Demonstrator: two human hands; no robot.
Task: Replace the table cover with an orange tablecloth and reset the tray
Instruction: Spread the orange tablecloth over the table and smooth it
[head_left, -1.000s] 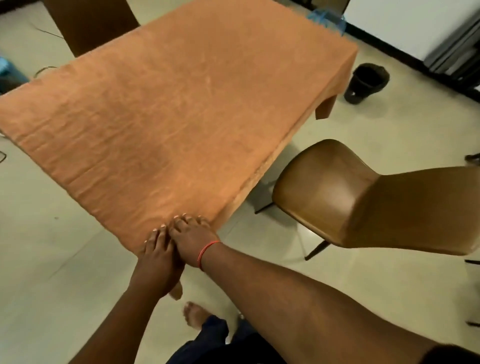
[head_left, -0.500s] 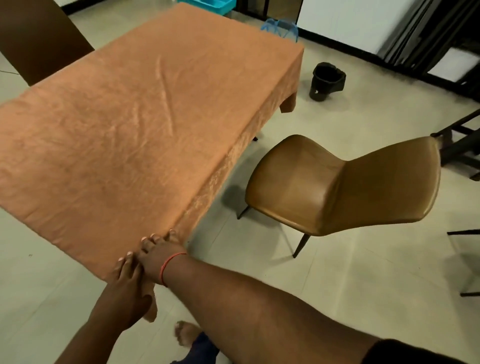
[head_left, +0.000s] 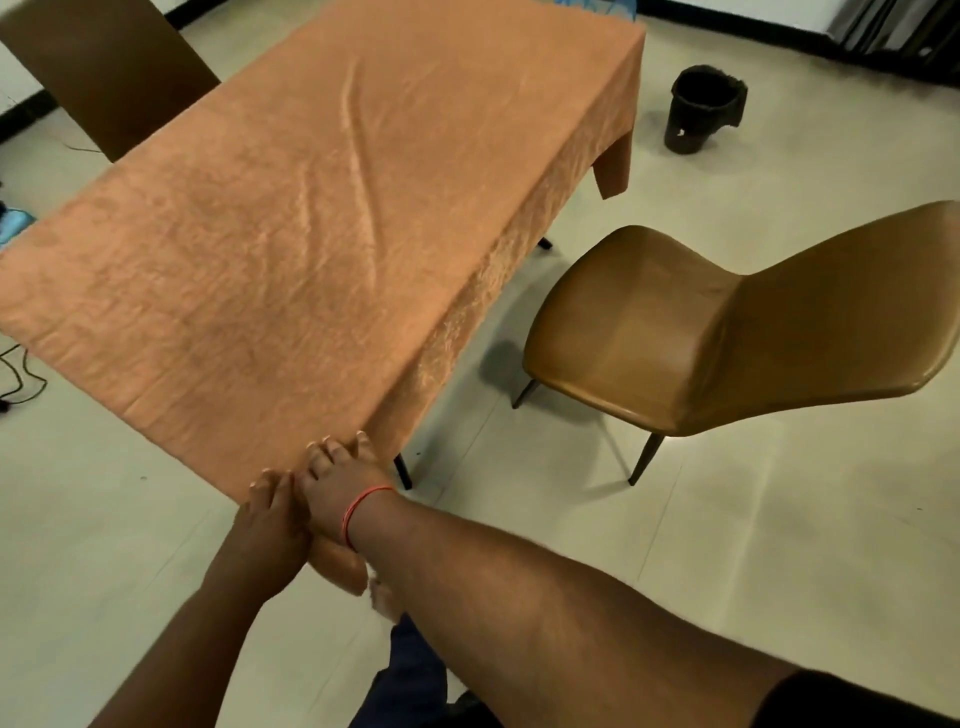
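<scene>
An orange tablecloth (head_left: 322, 218) covers the whole table, with a few long creases running across its middle. Its edges hang down on the right side and at the near corner. Both hands meet at that near corner. My left hand (head_left: 267, 525) grips the hanging corner of the cloth from the left. My right hand (head_left: 340, 483), with a red thread at the wrist, lies flat on the corner with fingers pressed on the cloth. No tray is in view.
A brown chair (head_left: 727, 332) stands right of the table, facing it. Another dark chair (head_left: 104, 67) is at the far left. A black bin (head_left: 701, 106) sits on the floor beyond the table. Cables (head_left: 21, 374) lie on the floor at left. A bare foot (head_left: 384, 597) is below the hands.
The view has swung and drawn back a little. Long creases have appeared in the cloth's middle. Both hands have stayed at the near corner, the left now lower on the hanging part.
</scene>
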